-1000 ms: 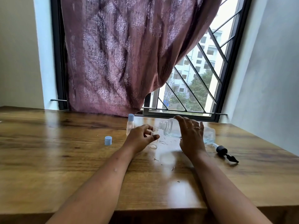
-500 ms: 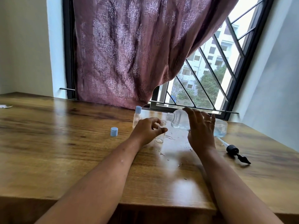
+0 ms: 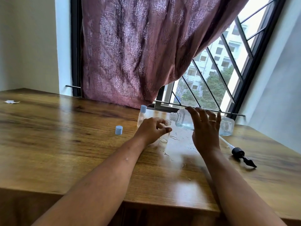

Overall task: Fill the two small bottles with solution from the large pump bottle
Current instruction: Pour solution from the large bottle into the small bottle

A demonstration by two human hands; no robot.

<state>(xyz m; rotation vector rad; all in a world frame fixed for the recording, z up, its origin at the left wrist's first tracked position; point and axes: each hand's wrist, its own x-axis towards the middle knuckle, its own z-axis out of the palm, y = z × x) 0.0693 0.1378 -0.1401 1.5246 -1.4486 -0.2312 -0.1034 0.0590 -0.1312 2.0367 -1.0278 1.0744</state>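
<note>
My left hand point(image 3: 151, 130) grips a small clear uncapped bottle point(image 3: 164, 137) standing on the wooden table point(image 3: 65, 144). My right hand point(image 3: 204, 132) holds the large clear bottle point(image 3: 182, 119) tipped on its side, its open threaded neck pointing left just above the small bottle's mouth. Bluish liquid lies low in the large bottle. A second small bottle point(image 3: 141, 116) with a blue cap stands upright just behind my left hand. A loose blue cap point(image 3: 118, 130) sits on the table to the left.
The black pump head with its clear tube point(image 3: 239, 154) lies on the table at right. Drops of spilled liquid point(image 3: 174, 137) wet the wood between my hands. A maroon curtain point(image 3: 138, 51) and barred window stand behind. A scrap of paper point(image 3: 10, 101) lies far left.
The head camera has tilted and shifted, so everything sits lower-right in view. Both hands keep their hold; the large bottle stays tipped over the small one.
</note>
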